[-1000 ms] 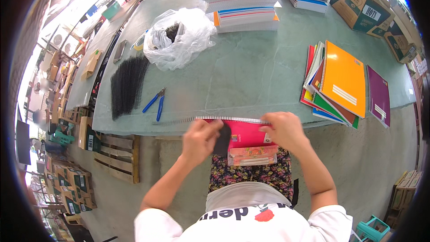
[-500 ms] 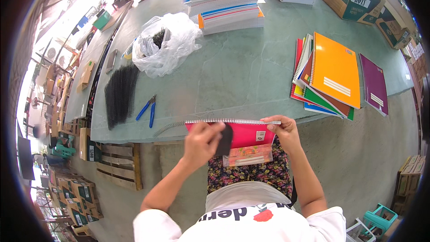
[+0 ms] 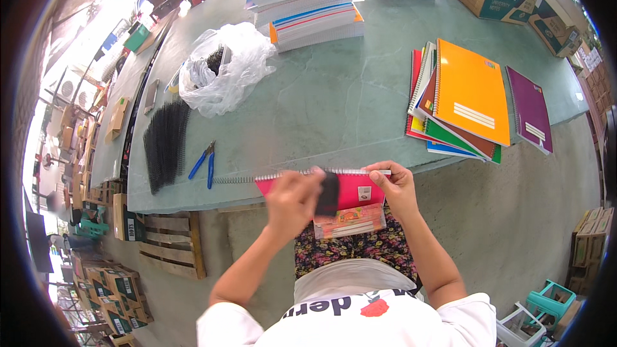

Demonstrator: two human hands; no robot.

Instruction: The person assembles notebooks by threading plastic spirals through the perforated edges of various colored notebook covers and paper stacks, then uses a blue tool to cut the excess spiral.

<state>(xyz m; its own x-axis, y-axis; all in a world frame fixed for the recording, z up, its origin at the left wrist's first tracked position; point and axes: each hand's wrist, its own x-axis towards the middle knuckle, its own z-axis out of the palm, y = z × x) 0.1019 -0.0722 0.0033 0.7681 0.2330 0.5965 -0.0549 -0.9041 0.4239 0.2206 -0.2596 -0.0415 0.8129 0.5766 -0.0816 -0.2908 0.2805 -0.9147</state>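
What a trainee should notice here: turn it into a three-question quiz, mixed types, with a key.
1. Which colour tops the notebook pile beside the purple notebook? A) blue B) orange C) white
2. True or false: the blue-handled pliers lie on the table.
3. Which hand pinches the right end of the pink notebook's bound edge?

Key: 1. B; 2. True; 3. The right hand.

Left hand [image 3: 292, 202]: fingers curled, outline blurred | right hand [image 3: 396, 191]: thumb opposite to bent fingers, in pinch | left arm [image 3: 249, 263]: bent, slanting forward and inward | right arm [image 3: 434, 250]: bent also, slanting likewise
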